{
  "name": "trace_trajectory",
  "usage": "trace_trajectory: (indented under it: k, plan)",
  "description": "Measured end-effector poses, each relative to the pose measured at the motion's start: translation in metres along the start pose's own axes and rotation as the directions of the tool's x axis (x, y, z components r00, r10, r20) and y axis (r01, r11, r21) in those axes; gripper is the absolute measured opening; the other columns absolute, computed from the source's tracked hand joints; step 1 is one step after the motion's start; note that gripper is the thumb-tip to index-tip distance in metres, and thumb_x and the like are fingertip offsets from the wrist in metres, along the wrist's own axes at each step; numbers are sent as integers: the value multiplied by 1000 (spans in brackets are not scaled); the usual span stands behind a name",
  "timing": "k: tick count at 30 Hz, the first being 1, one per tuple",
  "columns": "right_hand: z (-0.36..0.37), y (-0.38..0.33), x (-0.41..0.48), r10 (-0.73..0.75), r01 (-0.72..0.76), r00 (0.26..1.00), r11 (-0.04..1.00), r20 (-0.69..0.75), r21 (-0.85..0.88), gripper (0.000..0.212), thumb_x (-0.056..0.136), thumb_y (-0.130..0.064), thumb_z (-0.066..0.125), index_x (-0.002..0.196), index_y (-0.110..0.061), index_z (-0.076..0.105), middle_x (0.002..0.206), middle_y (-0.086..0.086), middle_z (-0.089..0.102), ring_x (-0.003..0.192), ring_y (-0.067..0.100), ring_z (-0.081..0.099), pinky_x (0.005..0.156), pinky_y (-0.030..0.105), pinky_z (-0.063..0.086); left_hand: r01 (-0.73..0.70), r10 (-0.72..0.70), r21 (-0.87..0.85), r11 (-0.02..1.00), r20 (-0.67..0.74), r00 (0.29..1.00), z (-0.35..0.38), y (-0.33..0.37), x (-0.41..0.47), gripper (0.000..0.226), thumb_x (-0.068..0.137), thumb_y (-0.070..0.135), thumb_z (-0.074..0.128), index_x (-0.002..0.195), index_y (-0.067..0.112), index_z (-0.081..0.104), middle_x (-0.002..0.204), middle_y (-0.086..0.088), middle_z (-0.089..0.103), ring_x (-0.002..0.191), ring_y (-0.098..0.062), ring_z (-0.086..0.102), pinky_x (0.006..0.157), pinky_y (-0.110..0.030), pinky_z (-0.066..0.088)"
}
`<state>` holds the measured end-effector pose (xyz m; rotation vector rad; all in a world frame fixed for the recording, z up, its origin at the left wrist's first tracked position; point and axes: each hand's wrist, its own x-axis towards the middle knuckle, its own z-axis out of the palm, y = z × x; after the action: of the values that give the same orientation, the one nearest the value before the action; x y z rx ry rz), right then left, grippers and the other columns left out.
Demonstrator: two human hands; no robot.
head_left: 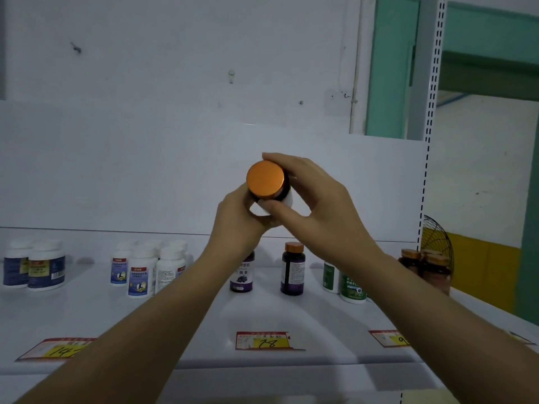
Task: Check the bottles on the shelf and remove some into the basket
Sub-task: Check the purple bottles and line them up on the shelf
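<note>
An orange-lidded bottle (264, 179) is held between the left hand (237, 221) and the right hand (319, 205), fingers curled round it. Below the hands, a purple bottle (292, 271) is stood on the shelf (204, 319).

On the front edge of my shelf (204, 316) I read a handwritten "78" on the middle price tag (269, 341), "14" on the left tag (62, 349) and "9" on the right tag (389, 338), while the print on the bottles (292, 269) is too blurred.
</note>
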<state>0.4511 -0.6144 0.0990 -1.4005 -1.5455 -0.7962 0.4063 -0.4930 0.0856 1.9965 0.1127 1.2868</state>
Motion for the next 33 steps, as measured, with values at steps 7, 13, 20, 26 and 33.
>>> trace_trajectory:
  k: [7, 13, 20, 26, 33]
  plan:
    - [-33, 9, 40, 529, -521, 843, 755, 98, 398, 33, 89, -21, 63, 121, -12, 59, 113, 2, 66, 101, 14, 64, 80, 26, 55, 207, -156, -153, 966, 293, 943, -14, 12, -5, 53, 61, 38, 80, 110, 24, 66, 100, 9, 71, 97, -6, 65, 86, -24, 49]
    - [-35, 26, 54, 833, -903, 428, 381, 349, 198, 31, 86, -30, 65, 106, -6, 63, 92, 11, 67, 73, 22, 67, 56, 28, 56, 538, -343, -266, 800, 533, 774, -4, 14, -15, 68, 58, 52, 70, 109, 9, 62, 89, -12, 74, 86, -19, 71, 86, -30, 53]
    - [-22, 35, 40, 815, -891, 451, 435, 364, 130, 30, 86, -36, 66, 101, -10, 62, 103, 10, 66, 83, 21, 67, 68, 33, 58, 529, -464, -78, 845, 385, 798, 4, -5, -24, 54, 71, 47, 73, 110, 11, 62, 92, -3, 72, 81, -13, 67, 74, -24, 51]
    - [-5, 35, 43, 747, -764, 618, 644, 245, -37, 48, 78, -42, 73, 100, 1, 70, 97, 10, 72, 85, 15, 67, 70, 25, 58, 317, -332, 231, 920, 28, 943, 22, -31, -39, 54, 68, 50, 76, 105, 23, 46, 99, 4, 59, 87, -13, 58, 75, -27, 51]
    - [17, 46, 40, 681, -667, 672, 727, 289, -162, 39, 81, -31, 73, 109, -5, 64, 102, 10, 68, 91, 21, 67, 73, 29, 59, 286, -322, 310, 907, 70, 944, 32, -66, -37, 70, 67, 51, 77, 122, 20, 45, 116, 1, 60, 102, -17, 59, 83, -30, 50]
